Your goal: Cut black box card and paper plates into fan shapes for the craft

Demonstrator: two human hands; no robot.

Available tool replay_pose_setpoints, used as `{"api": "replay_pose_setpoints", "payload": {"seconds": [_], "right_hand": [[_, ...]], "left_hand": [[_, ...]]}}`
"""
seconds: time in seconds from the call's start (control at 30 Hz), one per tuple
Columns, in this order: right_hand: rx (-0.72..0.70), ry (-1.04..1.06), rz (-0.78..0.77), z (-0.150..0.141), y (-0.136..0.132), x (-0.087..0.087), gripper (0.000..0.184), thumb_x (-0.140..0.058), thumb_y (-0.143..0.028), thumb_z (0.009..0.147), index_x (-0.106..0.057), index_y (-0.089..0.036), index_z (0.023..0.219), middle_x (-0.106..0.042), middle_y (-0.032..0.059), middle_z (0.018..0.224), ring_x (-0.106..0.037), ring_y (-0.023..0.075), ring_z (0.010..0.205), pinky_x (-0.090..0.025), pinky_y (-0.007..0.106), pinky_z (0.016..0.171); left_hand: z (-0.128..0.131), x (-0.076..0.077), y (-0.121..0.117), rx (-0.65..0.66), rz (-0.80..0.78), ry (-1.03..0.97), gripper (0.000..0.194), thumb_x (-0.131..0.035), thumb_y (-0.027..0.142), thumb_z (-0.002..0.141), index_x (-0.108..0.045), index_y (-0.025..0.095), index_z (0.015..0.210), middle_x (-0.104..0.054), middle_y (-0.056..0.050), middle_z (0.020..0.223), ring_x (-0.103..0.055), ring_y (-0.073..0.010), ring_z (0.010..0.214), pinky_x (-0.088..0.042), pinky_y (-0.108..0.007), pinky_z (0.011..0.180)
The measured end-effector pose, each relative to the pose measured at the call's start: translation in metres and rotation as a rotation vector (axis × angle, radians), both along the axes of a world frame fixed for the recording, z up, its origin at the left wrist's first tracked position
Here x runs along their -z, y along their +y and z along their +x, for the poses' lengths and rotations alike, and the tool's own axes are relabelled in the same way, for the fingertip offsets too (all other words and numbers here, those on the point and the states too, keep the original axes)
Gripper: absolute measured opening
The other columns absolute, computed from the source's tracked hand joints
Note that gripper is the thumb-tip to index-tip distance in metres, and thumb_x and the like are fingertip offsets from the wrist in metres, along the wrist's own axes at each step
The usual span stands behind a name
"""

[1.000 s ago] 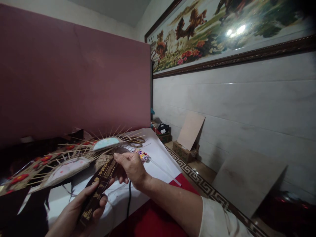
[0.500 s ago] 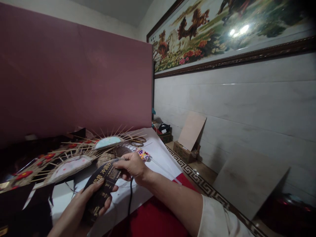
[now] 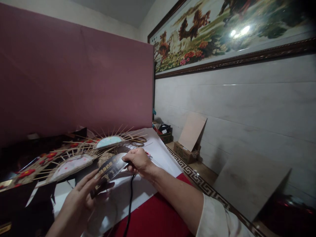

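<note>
A dark printed piece of card point(image 3: 108, 171) with gold characters lies between my two hands, its upper face catching the light. My right hand point(image 3: 138, 161) pinches its far end between thumb and fingers. At the near end my left hand point(image 3: 81, 194) has its fingers over and round the card, partly blurred. Just behind the card is a ball of twine point(image 3: 104, 158). Beyond it lie two half-round woven pieces with sticks fanning out, one with a light blue centre point(image 3: 109, 142), one with a white, pink-spotted centre point(image 3: 72, 167).
White sheeting point(image 3: 163, 154) and a red cloth point(image 3: 153, 217) cover the table. A black cord point(image 3: 130, 200) hangs near my right hand. Scissors point(image 3: 138, 141) lie at the back. Red flowers point(image 3: 27, 172) and dark card point(image 3: 22, 210) are at left. A carton point(image 3: 182, 151) stands on the floor.
The card has tilted and been drawn away and to the right, its face now shining. My right hand has moved right, covering most of the patterned item. My left hand's fingers have shifted.
</note>
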State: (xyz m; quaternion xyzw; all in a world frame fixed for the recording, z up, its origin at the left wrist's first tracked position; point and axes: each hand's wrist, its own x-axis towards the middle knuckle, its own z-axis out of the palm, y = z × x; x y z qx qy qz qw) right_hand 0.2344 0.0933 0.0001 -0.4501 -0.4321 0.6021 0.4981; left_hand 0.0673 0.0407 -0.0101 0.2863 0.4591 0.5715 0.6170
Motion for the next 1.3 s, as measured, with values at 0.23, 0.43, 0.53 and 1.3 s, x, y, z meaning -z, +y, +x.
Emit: {"api": "replay_pose_setpoints", "payload": {"seconds": [0.23, 0.43, 0.53, 1.3], "right_hand": [[0.075, 0.024, -0.114, 0.002, 0.0, -0.002, 0.018, -0.056, -0.01, 0.067, -0.047, -0.017, 0.053, -0.05, -0.0042, 0.038, -0.039, 0.0053, 0.028, -0.019, 0.013, 0.024], [0.066, 0.033, -0.199, 0.002, -0.001, -0.004, 0.019, -0.055, -0.009, 0.068, -0.047, -0.016, 0.054, -0.053, -0.0019, 0.04, -0.039, 0.0057, 0.028, -0.019, 0.013, 0.024], [0.049, 0.045, -0.238, 0.003, -0.001, -0.005, 0.018, -0.054, -0.009, 0.07, -0.046, -0.016, 0.055, -0.055, -0.0014, 0.042, -0.038, 0.0053, 0.027, -0.02, 0.012, 0.025], [-0.091, 0.101, -0.197, 0.011, -0.005, -0.013, 0.022, -0.057, -0.022, 0.087, -0.055, -0.014, 0.066, -0.06, 0.0002, 0.044, -0.043, 0.0065, 0.027, -0.023, 0.013, 0.025]], "left_hand": [[-0.001, 0.002, -0.003, 0.084, 0.197, 0.386, 0.064, -0.087, 0.035, 0.055, -0.069, 0.025, 0.115, -0.069, -0.006, 0.125, -0.063, -0.0292, 0.111, -0.057, -0.024, 0.077], [0.0, -0.006, -0.01, 0.039, 0.204, 0.524, 0.047, -0.088, 0.042, 0.047, -0.08, 0.023, 0.089, -0.074, -0.004, 0.113, -0.06, -0.0211, 0.117, -0.044, -0.01, 0.087], [-0.001, -0.006, -0.01, 0.027, 0.187, 0.518, 0.048, -0.088, 0.043, 0.048, -0.079, 0.024, 0.091, -0.076, -0.003, 0.109, -0.062, -0.0221, 0.113, -0.045, -0.015, 0.091], [-0.004, 0.0, -0.002, -0.071, 0.181, 0.559, 0.05, -0.083, 0.053, 0.038, -0.079, 0.031, 0.084, -0.077, 0.0, 0.106, -0.06, -0.0275, 0.117, -0.036, -0.037, 0.109]]}}
